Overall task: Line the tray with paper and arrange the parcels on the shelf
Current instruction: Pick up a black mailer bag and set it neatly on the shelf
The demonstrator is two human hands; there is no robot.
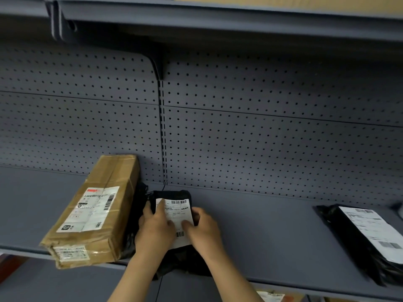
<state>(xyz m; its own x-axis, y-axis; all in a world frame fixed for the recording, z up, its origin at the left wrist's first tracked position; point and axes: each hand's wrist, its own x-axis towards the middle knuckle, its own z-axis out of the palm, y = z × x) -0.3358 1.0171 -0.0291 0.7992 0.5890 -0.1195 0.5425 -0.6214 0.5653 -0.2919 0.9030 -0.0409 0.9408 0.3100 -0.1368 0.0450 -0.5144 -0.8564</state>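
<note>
A small black plastic parcel with a white shipping label lies on the grey shelf, near its middle. My left hand grips the parcel's left side, thumb on the label. My right hand holds its right side, fingers pressing the label. A long brown cardboard box with white labels stands right beside it on the left, its near end jutting over the shelf's front edge. Another black bag parcel with a white label lies at the far right. No tray or paper is in view.
A dark crumpled bag is wedged between the box and the held parcel. A perforated grey back panel rises behind, and an upper shelf hangs overhead. Below the front edge, a lower level shows a labelled packet.
</note>
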